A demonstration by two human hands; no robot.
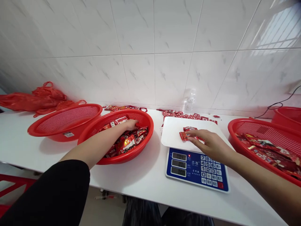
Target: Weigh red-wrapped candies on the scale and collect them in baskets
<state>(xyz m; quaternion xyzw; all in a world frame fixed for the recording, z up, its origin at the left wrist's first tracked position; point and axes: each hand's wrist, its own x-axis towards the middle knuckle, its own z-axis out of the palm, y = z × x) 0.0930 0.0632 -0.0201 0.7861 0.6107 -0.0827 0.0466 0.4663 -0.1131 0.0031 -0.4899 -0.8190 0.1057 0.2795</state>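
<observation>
My left hand [131,125] reaches into a red plastic basket [150,125] that holds many small red snack packets [127,143]. Its fingers point down among the packets and are largely hidden, so I cannot tell if they grip one. Over the white pan [172,131] of a digital scale [197,169], my right hand [207,141] has its thumb and forefinger closed at the edge of a small red packet [184,136]. Another red packet [190,128] lies just behind it on the pan. The hand partly covers what lies beneath it.
At left stands another red basket [68,117], with red plastic bags [47,97] behind it. On the right, a red basket [237,124] holds longer red packets [270,153]. A clear plastic bottle [189,103] and red wrappers [172,115] sit by the tiled wall.
</observation>
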